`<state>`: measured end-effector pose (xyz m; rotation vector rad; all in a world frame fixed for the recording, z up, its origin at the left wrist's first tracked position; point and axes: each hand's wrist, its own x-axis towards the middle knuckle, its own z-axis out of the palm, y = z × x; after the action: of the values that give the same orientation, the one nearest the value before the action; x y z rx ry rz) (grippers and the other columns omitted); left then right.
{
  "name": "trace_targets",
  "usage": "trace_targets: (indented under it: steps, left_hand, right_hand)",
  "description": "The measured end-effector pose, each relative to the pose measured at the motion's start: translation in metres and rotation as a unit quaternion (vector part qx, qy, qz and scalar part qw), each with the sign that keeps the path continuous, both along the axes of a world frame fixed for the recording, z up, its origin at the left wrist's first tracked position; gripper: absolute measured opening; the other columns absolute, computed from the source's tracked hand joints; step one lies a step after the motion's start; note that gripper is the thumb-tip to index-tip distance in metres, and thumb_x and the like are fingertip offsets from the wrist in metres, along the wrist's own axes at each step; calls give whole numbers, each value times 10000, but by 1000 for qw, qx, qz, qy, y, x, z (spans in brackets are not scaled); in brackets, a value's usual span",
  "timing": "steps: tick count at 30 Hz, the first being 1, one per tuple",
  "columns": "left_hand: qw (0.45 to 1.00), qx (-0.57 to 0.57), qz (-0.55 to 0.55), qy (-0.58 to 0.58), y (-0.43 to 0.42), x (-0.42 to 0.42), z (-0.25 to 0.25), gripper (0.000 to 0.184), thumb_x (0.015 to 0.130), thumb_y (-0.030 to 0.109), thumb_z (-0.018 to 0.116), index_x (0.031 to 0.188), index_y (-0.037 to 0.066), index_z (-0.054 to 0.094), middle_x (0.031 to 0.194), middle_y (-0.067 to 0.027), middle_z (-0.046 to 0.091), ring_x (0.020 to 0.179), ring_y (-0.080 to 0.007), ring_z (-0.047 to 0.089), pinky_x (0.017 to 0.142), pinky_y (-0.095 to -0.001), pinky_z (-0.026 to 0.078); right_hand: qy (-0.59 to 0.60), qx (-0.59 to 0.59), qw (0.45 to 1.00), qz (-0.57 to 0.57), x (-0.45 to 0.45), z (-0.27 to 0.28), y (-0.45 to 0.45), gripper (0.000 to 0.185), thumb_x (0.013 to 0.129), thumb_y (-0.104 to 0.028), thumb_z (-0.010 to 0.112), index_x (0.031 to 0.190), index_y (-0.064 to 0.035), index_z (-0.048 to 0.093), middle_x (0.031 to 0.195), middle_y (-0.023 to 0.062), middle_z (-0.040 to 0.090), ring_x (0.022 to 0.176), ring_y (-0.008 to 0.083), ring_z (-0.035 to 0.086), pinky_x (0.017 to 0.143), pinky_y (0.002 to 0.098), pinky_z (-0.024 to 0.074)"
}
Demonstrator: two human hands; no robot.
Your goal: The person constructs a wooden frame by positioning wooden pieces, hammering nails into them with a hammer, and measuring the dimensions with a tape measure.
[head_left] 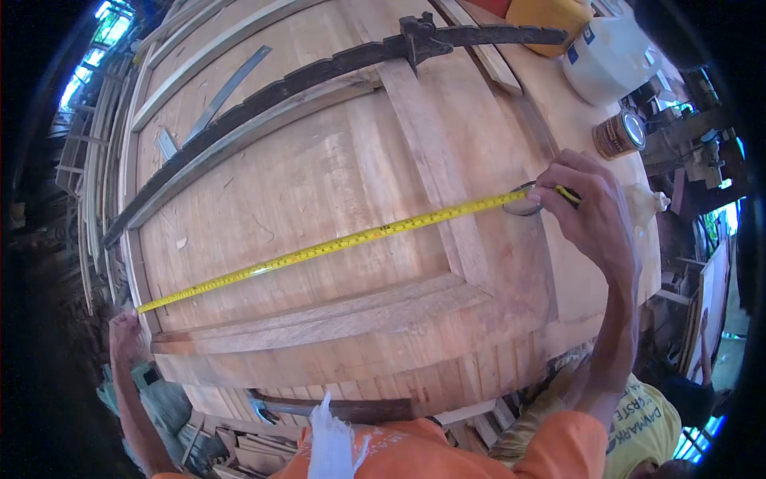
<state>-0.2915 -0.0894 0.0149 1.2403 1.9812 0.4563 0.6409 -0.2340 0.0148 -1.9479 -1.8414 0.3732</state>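
A yellow measuring tape (335,242) stretches slantwise over a wooden frame (435,164) lying on a plywood-topped bench (574,279). At the far left, my left hand (124,334) is closed at one end of the tape, by the frame's outer edge. My right hand (586,203) pinches the tape at the right, past the frame's inner rail. A short yellow piece shows beyond its fingers; whether a case is in the palm is hidden. Under the tape, close to the right fingers, lies a dark ring-shaped item (523,206).
A long dark bar clamp (335,64) crosses the frame, with a metal square (227,94) beside it. A tin can (619,134), a white jug (610,60) and a yellow container (546,22) stand at the back right. Another person's yellow shirt (642,419) shows lower right.
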Motion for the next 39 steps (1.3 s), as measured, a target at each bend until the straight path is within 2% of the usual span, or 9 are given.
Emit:
trace_targets:
  steps: [8,19,27,29,30,32,33,35,39]
  left_hand:
    - [996,-27,15,-88,8,-40,-11,229,1054,201,688,1071,-16,759,954,-59,767,814,-139,722,771,-282,587]
    - [995,-52,8,-80,11,-43,-6,206,1055,170,649,1030,-7,752,942,-59,763,816,-135,724,793,-282,593]
    - [999,-8,21,-34,-4,-23,-26,243,1041,224,685,1089,-3,755,947,-44,736,859,-124,694,822,-293,578]
    - [999,26,31,-17,-4,-14,-30,258,1036,238,697,1108,-3,756,951,-41,730,874,-122,687,830,-298,575]
    - [997,71,34,-9,-13,-15,-36,329,1047,325,684,1159,26,765,1068,-73,779,957,-163,738,885,-358,587]
    - [989,142,23,28,-16,-13,-49,310,1028,292,702,1112,7,791,976,-57,770,861,-139,703,797,-334,568]
    - [981,191,29,24,-16,-5,-53,303,1011,289,728,1069,5,815,909,-52,771,791,-135,688,740,-331,565]
    - [967,230,29,103,-25,14,-44,321,959,272,784,1052,-34,812,875,-46,757,813,-137,656,734,-350,519]
    - [951,296,63,-64,-55,62,15,399,986,301,782,1179,-48,789,1001,-82,790,931,-135,679,833,-334,533]
  right_hand:
    - [2,0,1000,4,-2,1,1,182,890,-214,823,915,-40,777,911,111,664,925,329,650,798,455,507]
    - [-45,34,998,12,-5,3,-2,198,881,-217,838,927,-36,773,929,95,668,934,314,644,838,449,497]
    - [-108,85,985,104,-18,28,1,263,836,-160,839,1045,-7,790,1300,186,746,1390,359,594,1125,428,479]
    - [32,-56,996,-57,-49,63,0,364,860,-129,801,1194,8,758,1285,200,746,1327,373,638,1102,459,499]
    - [30,-47,998,-24,-64,67,9,364,860,-129,801,1194,8,758,1285,200,746,1327,373,638,1102,459,499]
    - [-148,200,963,106,-104,58,38,374,967,-171,714,1301,-4,720,1279,239,733,1207,394,693,1046,465,534]
    - [-135,216,957,137,-142,62,53,374,967,-171,714,1301,-4,720,1279,239,733,1207,394,693,1046,465,534]
    - [24,3,996,86,-224,70,69,375,1060,-239,609,1348,-15,693,1246,274,726,1114,432,713,1004,491,549]
    - [-53,180,964,186,-381,88,114,484,1112,-335,524,1503,-51,560,1161,282,739,1100,436,713,950,519,545]
